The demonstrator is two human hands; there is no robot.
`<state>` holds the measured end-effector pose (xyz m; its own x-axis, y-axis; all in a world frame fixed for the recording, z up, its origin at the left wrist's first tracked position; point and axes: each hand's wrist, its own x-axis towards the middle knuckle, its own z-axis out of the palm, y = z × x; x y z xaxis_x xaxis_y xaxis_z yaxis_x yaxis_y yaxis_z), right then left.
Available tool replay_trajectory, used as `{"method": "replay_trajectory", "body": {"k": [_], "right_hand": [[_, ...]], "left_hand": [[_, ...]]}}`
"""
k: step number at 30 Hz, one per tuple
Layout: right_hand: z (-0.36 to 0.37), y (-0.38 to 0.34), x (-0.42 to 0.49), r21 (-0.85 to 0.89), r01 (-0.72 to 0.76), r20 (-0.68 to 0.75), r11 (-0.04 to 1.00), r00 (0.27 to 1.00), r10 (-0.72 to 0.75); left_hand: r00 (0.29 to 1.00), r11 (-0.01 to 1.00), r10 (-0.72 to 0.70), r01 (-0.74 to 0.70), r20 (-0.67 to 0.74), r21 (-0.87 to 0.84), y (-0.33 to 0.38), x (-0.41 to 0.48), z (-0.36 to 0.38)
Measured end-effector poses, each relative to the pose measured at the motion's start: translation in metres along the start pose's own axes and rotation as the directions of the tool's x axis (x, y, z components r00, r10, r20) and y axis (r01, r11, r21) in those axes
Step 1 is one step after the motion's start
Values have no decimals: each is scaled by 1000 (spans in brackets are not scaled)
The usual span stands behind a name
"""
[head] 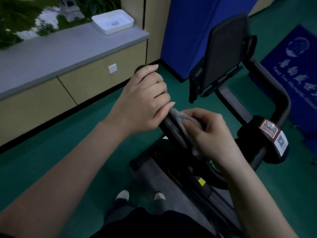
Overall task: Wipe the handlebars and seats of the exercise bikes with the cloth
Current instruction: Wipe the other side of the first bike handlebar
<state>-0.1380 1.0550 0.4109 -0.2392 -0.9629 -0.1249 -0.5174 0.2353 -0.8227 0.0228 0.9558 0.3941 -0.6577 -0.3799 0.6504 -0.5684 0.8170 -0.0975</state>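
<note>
Dark clothing [154, 224] lies cut off along the bottom edge. Above it, the left hand [145, 100] curls its fingers [159, 86] round the handlebar [169, 125], hiding most of the grip. Just beside it, the right hand [211, 133] pinches the grey cloth [181, 120] against the bar, covering much of it. Behind, the console [224, 54] is dim and blurred.

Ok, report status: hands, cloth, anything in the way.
Left hand grips the handlebar near its end. Right hand pinches the cloth onto the handlebar, just below. Stickered block further right, untouched.
</note>
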Motion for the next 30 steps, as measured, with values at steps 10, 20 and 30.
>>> {"method": "replay_trajectory", "body": {"k": [10,20,30], "right_hand": [[57,-1,-73,-311,-38,-686,950,701,-197],[103,1,-61,-386,-92,-822,918,485,-297],[113,8,-66,-241,-40,-916,970,339,-213]], "left_hand": [[993,997,19,-28,-113,-77,-4,-1,6],[994,995,57,-64,-99,-74,-6,-1,8],[988,997,66,-72,-142,-39,-8,-2,12]]}}
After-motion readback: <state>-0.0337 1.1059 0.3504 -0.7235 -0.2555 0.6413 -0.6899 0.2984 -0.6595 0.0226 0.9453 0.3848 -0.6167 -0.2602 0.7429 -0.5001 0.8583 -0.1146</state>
